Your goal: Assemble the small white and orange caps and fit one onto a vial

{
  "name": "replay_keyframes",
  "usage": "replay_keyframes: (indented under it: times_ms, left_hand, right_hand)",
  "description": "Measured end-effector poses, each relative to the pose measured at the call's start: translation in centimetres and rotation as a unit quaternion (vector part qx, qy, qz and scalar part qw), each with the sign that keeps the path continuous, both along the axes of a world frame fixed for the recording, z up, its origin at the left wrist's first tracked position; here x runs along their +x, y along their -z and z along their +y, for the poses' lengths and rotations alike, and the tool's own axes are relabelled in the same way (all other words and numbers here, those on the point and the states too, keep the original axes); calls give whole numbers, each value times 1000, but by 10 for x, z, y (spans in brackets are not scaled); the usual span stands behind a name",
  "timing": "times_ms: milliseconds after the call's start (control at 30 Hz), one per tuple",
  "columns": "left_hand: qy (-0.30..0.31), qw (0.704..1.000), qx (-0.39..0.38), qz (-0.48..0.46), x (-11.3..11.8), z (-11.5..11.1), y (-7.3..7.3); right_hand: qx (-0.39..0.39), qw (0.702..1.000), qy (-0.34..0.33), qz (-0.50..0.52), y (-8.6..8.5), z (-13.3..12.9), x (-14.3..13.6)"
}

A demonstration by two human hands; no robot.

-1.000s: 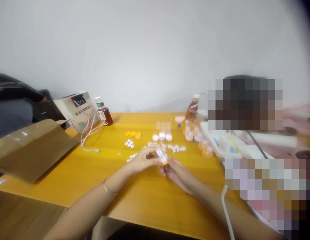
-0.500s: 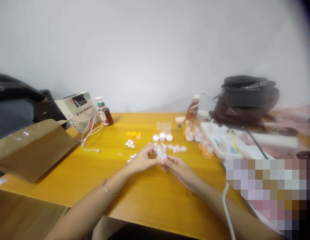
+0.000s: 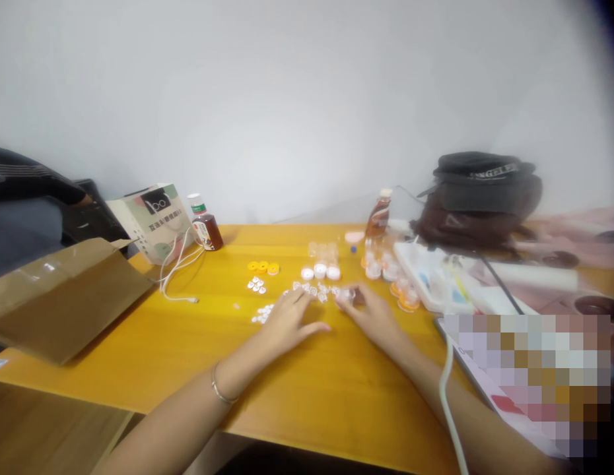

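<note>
My left hand is over the yellow table, fingers apart and thumb stretched out, beside a row of small clear-white parts. Nothing shows in it. My right hand has its fingers closed round a small clear piece at the right end of that row. Just behind stand white round caps, with clear cups behind them. Left of the hands lie yellow rings, small white discs and a pile of white pieces, partly hidden by my left hand.
At left are a cardboard box, a paper bag, a white cable and a brown bottle. At right are another bottle, orange-rimmed cups, a white tray, a dark bag and a white cord.
My hands have moved apart. The clear piece they held together has gone right with my right hand, down to the small parts. My left hand has let go and opened.
</note>
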State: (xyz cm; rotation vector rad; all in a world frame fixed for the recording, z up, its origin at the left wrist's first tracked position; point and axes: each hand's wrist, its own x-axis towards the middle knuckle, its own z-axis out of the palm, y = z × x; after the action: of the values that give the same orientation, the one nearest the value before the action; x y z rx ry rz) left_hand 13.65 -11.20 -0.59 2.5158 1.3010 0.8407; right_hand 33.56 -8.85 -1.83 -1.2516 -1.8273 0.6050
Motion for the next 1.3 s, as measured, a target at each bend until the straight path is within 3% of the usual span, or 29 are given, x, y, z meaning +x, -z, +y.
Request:
replay_keyframes:
  times_ms: [100,333,567,700,833,1067,1167,1300]
  left_hand:
    - [3,1000,12,12,-2,1,0]
    - [27,998,25,50,-3,-1,1]
    - [57,996,31,60,-2,-2,-1]
    - [59,995,26,78,-2,-2,-2]
    - [90,990,20,109,-3,-2,-2]
    - [161,975,12,152,-5,-1,-1]
    - [89,986,35,140,-22,14,-4]
    - [-103,989,57,89,-69,47,-8]
  right_hand:
    - [81,984,124,-100,-3,17,20]
    - [19,943,219,-248,-9,29,39]
    - [-19,944,244,-219,-6,35,41]
    - [4,948,253,-191,-6,34,39]
    - [33,965,208,-154,-9,28,32]
    - [-10,993,-11,-113,-3,11,3]
    - [-46,987,-68,-136,3,6,-4]
    - [-64,981,-92,-157,5,4,-5]
